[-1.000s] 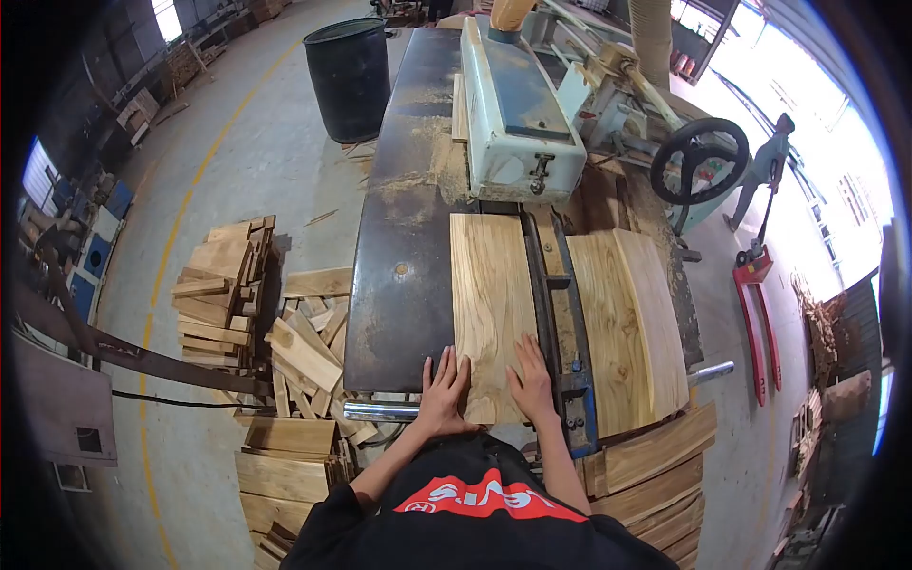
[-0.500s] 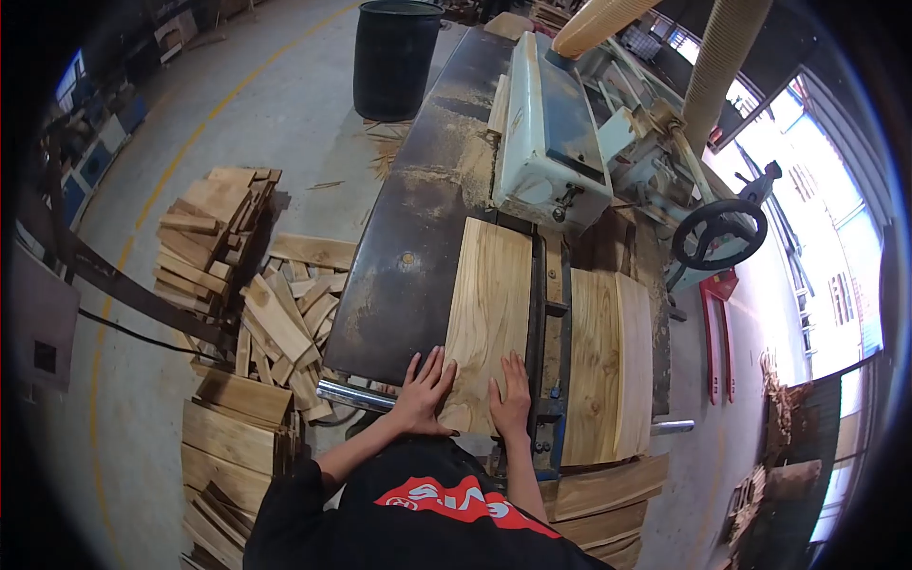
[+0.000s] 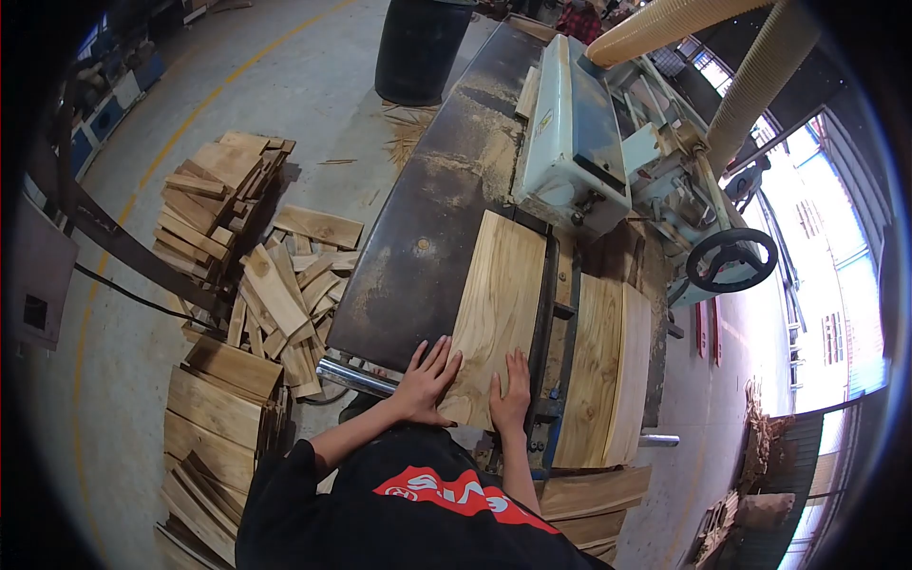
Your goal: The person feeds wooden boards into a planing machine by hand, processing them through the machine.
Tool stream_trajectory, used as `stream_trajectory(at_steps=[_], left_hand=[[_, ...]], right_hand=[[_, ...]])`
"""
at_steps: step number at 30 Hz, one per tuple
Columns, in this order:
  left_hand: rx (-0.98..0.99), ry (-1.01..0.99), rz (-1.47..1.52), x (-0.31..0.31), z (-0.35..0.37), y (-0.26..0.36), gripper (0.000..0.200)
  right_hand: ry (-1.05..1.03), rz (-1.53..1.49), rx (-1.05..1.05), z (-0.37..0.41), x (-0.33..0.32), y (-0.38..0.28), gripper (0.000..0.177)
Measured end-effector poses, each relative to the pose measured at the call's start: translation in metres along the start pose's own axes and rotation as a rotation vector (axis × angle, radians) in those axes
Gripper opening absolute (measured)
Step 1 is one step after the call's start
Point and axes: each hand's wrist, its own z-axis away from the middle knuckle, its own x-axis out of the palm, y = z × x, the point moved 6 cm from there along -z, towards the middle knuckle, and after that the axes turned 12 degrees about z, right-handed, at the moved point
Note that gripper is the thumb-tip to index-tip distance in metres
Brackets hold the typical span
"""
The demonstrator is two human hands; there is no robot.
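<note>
A wide wooden board point(image 3: 501, 294) lies flat on the dark machine table point(image 3: 404, 252), its far end short of the pale machine housing point(image 3: 570, 142). At its near left edge rests my left hand point(image 3: 425, 382), fingers spread and pointing forward. My right hand point(image 3: 510, 391) lies on the near right part of the same board, its fingers extended and the thumb apart. Neither hand is closed round the board. Right of a dark rail, more boards point(image 3: 598, 370) lie side by side.
Stacked wood pieces point(image 3: 214, 204) and loose offcuts point(image 3: 285, 294) lie at left, with boards point(image 3: 214, 427) below them. A black barrel point(image 3: 425, 52) stands behind. A black handwheel point(image 3: 731, 260) and hoses point(image 3: 665, 28) are at right. Part of a person point(image 3: 578, 23) shows at the back.
The view has shifted and tilted a little, so the machine appears farther right. Both hands remain spread on the near end of the board, in nearly the same places.
</note>
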Motion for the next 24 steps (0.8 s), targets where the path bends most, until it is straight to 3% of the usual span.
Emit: stream_trajectory(at_steps=[18,24], left_hand=[[0.037,-0.025,-0.05,0.01,-0.022,0.008,0.146],[0.113,0.052,-0.013,0.006,-0.022,0.009,0.144]], right_hand=[[0.013,0.011,0.025,0.005,0.002,0.009,0.058],[0.029,0.025,0.027,0.004,0.0,0.009,0.057]])
